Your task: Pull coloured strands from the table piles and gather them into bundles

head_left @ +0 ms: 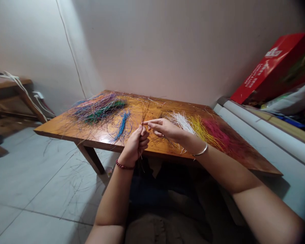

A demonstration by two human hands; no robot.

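Note:
My left hand [136, 141] is closed in a fist around a bundle of thin dark strands [145, 114] in front of the table's near edge. The strands stick up above the fist, and a few ends hang below it. Coming in from the right, my right hand [165, 128] has its fingertips pinched on the same strands just over my left thumb. To the left lies a small blue bundle of strands [122, 126]. White strands [182, 121], yellow strands [200, 129] and pink-red strands [217, 134] lie fanned out beyond my right wrist.
A tangled heap of multicoloured strands [98, 107] covers the left part of the wooden table [139, 103]. At the right are white rolls [269, 130] and a red box [271, 66]. Loose strands lie on the tiled floor [48, 183]. Another table [10, 83] carries white cables.

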